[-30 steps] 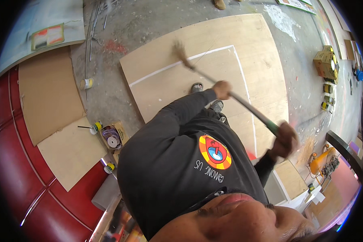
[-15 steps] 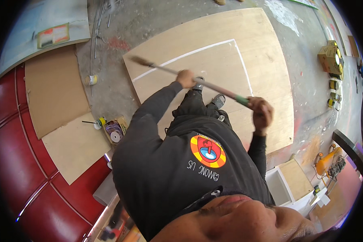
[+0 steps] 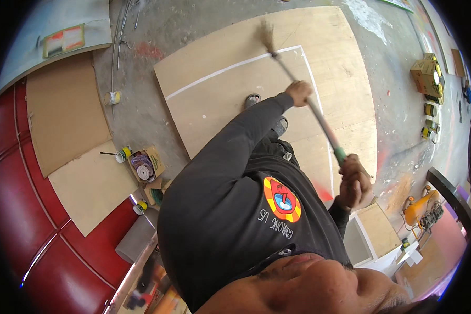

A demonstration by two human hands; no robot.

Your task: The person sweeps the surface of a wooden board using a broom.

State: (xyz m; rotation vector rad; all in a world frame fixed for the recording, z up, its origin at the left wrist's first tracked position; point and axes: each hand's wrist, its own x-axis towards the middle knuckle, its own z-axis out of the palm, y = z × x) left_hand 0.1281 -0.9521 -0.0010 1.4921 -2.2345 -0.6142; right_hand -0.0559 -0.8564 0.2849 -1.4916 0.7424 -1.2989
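You are mid-sweep, standing on a plywood sheet (image 3: 345,68) on the floor. Your left hand (image 3: 299,92) is closed around the broom (image 3: 298,86) partway down its handle; your right hand (image 3: 354,180) grips the green end. The bristles (pale, splayed) rest on the sheet's far side. The next stroke probably calls for drawing them across.

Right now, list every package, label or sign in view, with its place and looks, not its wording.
Cardboard box: on the floor at far right, squarish, yellow-brown.
Open carton: on the floor left of the person, small, brown, holding a roll.
Round badge: on the dark shirt, orange, red and blue.
Panel label: top left on a pale board, rectangular, green-edged, orange and white.
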